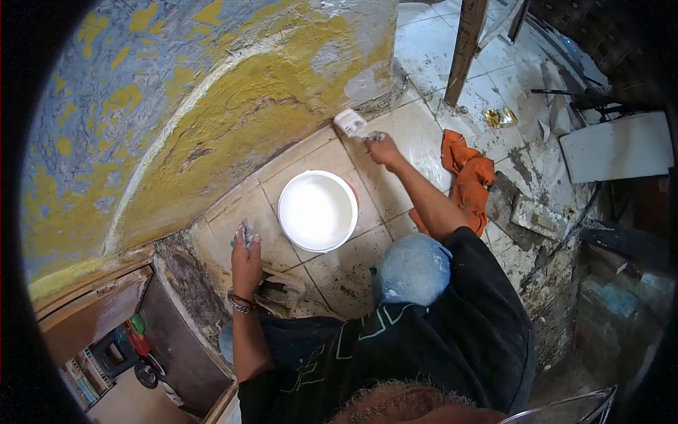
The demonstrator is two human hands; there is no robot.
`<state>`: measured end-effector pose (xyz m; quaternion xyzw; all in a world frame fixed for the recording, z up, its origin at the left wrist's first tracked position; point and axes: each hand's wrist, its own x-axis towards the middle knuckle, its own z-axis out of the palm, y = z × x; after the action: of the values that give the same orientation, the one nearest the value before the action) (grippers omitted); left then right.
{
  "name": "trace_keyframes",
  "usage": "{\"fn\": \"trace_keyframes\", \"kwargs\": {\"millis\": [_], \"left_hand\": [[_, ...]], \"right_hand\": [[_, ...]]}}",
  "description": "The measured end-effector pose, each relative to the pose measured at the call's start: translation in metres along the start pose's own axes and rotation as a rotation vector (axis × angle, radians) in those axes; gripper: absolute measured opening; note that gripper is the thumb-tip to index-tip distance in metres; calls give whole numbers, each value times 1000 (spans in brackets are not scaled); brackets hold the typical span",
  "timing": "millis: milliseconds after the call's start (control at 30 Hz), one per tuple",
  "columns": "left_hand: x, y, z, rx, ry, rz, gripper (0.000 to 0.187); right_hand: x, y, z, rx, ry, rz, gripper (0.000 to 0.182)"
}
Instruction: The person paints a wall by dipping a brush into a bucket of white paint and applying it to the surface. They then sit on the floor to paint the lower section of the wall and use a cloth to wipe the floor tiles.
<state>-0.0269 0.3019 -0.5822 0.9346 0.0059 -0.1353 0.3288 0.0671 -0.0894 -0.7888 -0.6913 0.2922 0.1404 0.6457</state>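
My right hand (382,149) is closed round the handle of a white-coated brush (349,123), whose head is low beside the base of the yellow and grey wall. My left hand (246,256) is held left of the bucket, its fingers pressed together round a small greyish thing that I cannot make out. Between my hands a round white bucket (318,211) stands on the tiled floor, with white material inside. Neither hand touches the bucket.
An orange cloth (467,181) lies right of my right arm. Farther back are a wooden post (466,53) and a gold wrapper (500,118). A white panel (619,149) is at the right. At lower left, an open cabinet (185,339) holds tools.
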Motion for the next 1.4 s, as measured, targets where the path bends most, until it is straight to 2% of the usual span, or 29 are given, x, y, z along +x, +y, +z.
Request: {"fn": "trace_keyframes", "kwargs": {"millis": [67, 133, 200, 267, 467, 500, 600, 700, 800, 867, 900, 1000, 1200, 1233, 1333, 1367, 1400], "left_hand": [[-1, 1, -2, -22, 6, -17, 55], [-6, 7, -6, -43, 5, -28, 56], [-9, 14, -9, -60, 10, -22, 55], [-11, 19, -10, -66, 16, 2, 55], [-8, 35, -9, -6, 6, 64, 54], [-9, 36, -9, -10, 9, 66, 54], [-9, 37, -8, -34, 18, 78, 54], [-10, 36, -9, -47, 40, 85, 54], [-11, 40, -12, -32, 39, 81, 54], [-11, 36, -11, -38, 44, 90, 53], [-13, 36, -11, -37, 43, 98, 53], [-13, 43, -14, -35, 38, 120, 53], [-11, 53, -14, -12, 18, 120, 53], [-10, 54, -13, -5, 19, 123, 54], [-8, 54, -12, -6, 22, 129, 54], [-8, 53, -11, -9, 23, 128, 54], [-8, 50, -10, 27, 30, 119, 55]], "right_hand": [[22, 3, -27, 28, 37, -62, 16], [20, -4, -55, 200, 134, -99, 15], [11, -9, -79, 368, 175, -49, 15], [10, -5, -84, 376, 275, -46, 16], [18, -4, -56, 8, 213, -80, 22], [25, -1, -50, -172, 244, -209, 23], [-3, -32, -25, -200, 261, -206, 24], [-6, -26, -24, -147, 29, -37, 26], [-1, -22, -39, -150, -9, -58, 21], [21, -25, -67, 13, 65, -59, 18], [28, -37, -82, 52, 106, 10, 15], [-8, -100, -99, 108, 173, -115, 21], [-101, -171, -134, 245, 48, -409, 20], [-111, -171, -139, 267, -5, -427, 16], [-96, -139, -111, 402, 223, -543, 18], [-72, -113, -106, 364, 183, -563, 17], [-38, -78, -99, 317, 244, -498, 21]]}}
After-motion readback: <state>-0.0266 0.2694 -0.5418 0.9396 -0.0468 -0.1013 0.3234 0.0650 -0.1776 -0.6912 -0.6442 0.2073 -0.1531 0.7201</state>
